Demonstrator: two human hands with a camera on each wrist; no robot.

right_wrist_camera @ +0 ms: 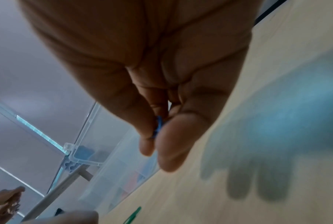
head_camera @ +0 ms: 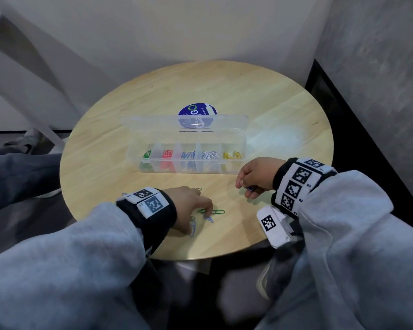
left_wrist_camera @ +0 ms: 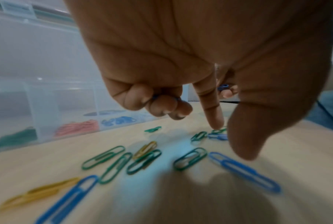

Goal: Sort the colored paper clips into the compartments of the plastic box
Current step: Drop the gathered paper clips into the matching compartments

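Note:
A clear plastic box (head_camera: 234, 171) lies open on the round wooden table (head_camera: 224, 91). From left to right its compartments hold green, red, blue, white and yellow clips. Loose green clips (left_wrist_camera: 102, 157), blue clips (left_wrist_camera: 244, 171) and yellow clips (left_wrist_camera: 39, 192) lie near the table's front edge. My left hand (head_camera: 206, 211) hovers over them. Its straight index fingertip (left_wrist_camera: 216, 125) presses a green clip (left_wrist_camera: 218, 131). Its other fingers curl around something blue. My right hand (head_camera: 244, 186), in front of the box's right end, pinches a blue clip (right_wrist_camera: 158, 125) between thumb and finger.
The box's lid (head_camera: 153, 122) lies open behind it, partly over a round blue sticker (head_camera: 196, 110). The box (left_wrist_camera: 37, 91) stands close behind the loose clips. A shoe (head_camera: 29, 141) and a trouser leg show left of the table. White walls stand behind.

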